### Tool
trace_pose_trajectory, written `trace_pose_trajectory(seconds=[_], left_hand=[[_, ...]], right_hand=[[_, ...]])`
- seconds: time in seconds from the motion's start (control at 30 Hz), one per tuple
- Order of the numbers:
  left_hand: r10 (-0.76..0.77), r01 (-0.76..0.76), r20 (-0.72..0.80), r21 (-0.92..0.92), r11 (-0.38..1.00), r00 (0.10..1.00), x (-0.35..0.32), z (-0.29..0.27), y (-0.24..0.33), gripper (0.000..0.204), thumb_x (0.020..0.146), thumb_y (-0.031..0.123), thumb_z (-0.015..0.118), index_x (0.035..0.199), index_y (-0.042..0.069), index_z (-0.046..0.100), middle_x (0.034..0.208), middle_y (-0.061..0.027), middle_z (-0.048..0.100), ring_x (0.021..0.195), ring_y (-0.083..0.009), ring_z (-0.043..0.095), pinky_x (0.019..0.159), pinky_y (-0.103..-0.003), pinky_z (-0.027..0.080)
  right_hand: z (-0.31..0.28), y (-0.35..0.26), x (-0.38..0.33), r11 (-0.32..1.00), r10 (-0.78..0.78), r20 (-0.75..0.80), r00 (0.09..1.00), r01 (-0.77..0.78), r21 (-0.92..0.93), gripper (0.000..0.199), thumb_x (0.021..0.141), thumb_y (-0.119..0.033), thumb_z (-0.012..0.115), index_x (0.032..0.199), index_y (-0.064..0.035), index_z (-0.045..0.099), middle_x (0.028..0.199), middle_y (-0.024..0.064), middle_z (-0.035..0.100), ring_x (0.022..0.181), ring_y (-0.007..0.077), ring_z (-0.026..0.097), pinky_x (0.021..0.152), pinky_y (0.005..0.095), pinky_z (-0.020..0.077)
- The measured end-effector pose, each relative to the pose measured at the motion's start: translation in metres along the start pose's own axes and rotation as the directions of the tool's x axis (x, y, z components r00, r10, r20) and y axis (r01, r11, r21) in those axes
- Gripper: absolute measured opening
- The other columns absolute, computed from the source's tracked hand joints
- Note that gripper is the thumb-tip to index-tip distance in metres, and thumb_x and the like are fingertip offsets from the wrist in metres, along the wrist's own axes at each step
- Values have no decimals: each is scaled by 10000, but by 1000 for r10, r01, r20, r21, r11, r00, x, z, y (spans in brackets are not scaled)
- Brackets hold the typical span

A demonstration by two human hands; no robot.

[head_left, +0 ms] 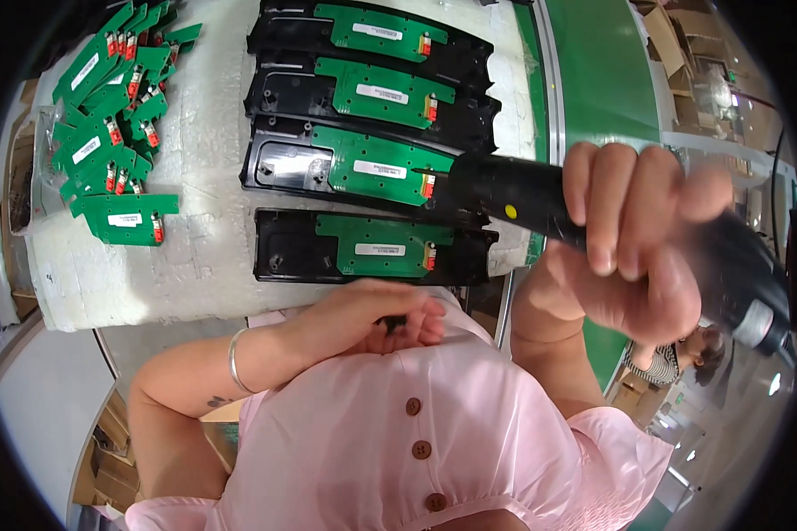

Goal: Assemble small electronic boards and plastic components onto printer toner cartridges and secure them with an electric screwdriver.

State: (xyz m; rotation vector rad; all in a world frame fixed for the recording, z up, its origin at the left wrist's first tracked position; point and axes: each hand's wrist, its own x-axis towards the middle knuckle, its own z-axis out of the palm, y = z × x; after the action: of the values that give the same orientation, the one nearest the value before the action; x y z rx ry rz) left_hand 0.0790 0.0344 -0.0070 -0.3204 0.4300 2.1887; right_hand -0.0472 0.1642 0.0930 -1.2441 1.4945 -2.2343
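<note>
My right hand (633, 243) is wrapped round a black electric screwdriver (518, 190) with a yellow dot, its cable leaving the rear end. The tool's front end hides the right end of one black plastic housing (279, 166); whether it touches cannot be told. A green circuit board (350, 168) with a white label and a red-and-white part lies in that housing. Close to my body, my left hand (363, 310) is curled round small black pieces (393, 322), too small to name. Just beyond it lies the nearest housing (283, 257), with its own board (354, 237).
Two more housings with boards (350, 34) (350, 84) lie farther back in the row. Loose circuit boards (88, 146) are heaped at the left of the white padded table (204, 265). A person (660, 363) is in the background at right.
</note>
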Motion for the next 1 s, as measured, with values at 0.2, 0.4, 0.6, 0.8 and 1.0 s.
trace_pose_trajectory(seconds=[0.2,0.4,0.6,0.8,1.0], left_hand=[[39,-76,-176,-213,974,984,24,-6,-14,337,930,144,392,1181,-75,437,1111,-177,543,1048,-226,531,921,-306,437],[238,-262,-137,-195,945,962,48,-5,-14,332,933,160,409,1160,-82,426,1103,-197,527,1032,-262,539,921,-324,437],[182,-183,-63,1,983,981,33,-3,-6,272,941,209,403,1076,-15,477,972,-159,579,886,-229,599,784,-301,490],[241,-230,-46,171,958,969,28,1,-4,272,939,248,421,1009,10,533,884,-96,588,723,-136,573,671,-233,475],[263,-262,-25,46,964,964,21,-2,1,304,947,244,397,1082,6,528,908,-94,582,752,-114,547,715,-242,466]], right_hand=[[8,26,-7,996,85,-124,989,-84,11,319,679,-86,436,997,-65,443,569,-24,388,473,94,372,542,270,338],[8,41,-5,991,125,-189,974,-133,-29,328,663,-81,443,991,-58,446,543,5,383,441,114,356,506,290,333],[2,46,-4,987,137,-158,978,-148,-60,323,665,-60,443,988,-46,444,550,21,388,445,117,352,501,296,336],[0,53,3,980,165,-105,981,-175,-94,277,683,-48,457,959,-34,434,556,32,390,454,119,352,506,296,345],[5,60,13,962,229,-29,973,-231,-142,199,679,-32,490,858,-33,403,550,58,412,441,121,357,477,286,348]])
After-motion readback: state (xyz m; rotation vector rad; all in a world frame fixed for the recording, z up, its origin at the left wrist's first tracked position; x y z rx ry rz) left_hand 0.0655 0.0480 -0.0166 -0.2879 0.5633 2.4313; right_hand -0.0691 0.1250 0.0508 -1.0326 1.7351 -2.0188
